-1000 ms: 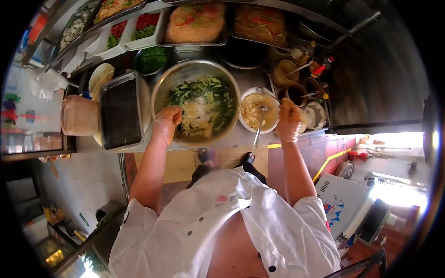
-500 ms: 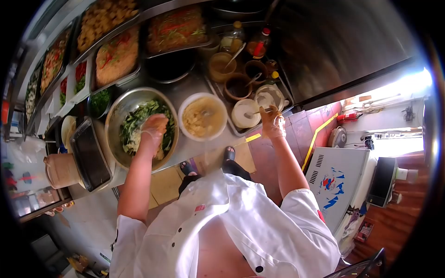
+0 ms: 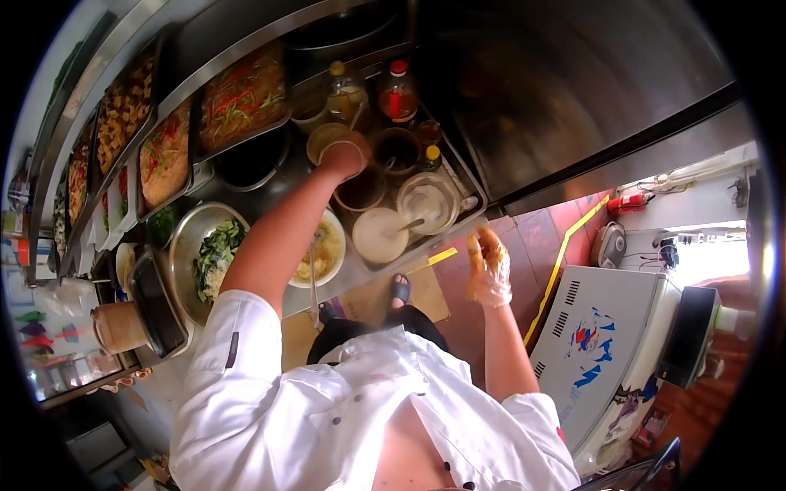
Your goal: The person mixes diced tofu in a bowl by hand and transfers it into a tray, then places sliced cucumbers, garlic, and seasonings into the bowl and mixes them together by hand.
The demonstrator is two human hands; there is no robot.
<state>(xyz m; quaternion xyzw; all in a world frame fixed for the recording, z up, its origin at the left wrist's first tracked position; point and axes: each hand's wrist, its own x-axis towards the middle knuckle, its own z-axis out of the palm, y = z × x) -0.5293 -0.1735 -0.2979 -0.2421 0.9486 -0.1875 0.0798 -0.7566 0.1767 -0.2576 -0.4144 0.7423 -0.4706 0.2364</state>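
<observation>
My left hand [image 3: 345, 155] reaches over the sauce containers at the back. It is beside a pale tub [image 3: 322, 141] with a spoon handle [image 3: 359, 116] standing in it; my fingers are hidden, so any grip cannot be seen. My right hand [image 3: 489, 263], in a clear glove smeared brown, is raised off the counter's right side, fingers up and slightly apart, holding nothing. Under my left forearm are a steel bowl [image 3: 182, 247] of chopped greens with pale shreds and a white bowl [image 3: 337, 260] of yellowish paste. A thin handle [image 3: 313, 286] sticks out of the white bowl.
A metal tray [image 3: 477, 196] carries a white sauce tub [image 3: 379, 236], a jar of white paste [image 3: 426, 200], dark sauce pots and bottles [image 3: 397, 92]. Food trays [image 3: 244, 98] line the back left. A white fridge [image 3: 602, 352] stands at right, beyond the tiled floor.
My left hand has left the greens and moved right and back to the sauces. My right hand has drawn away from the white jar's edge. The view has shifted right.
</observation>
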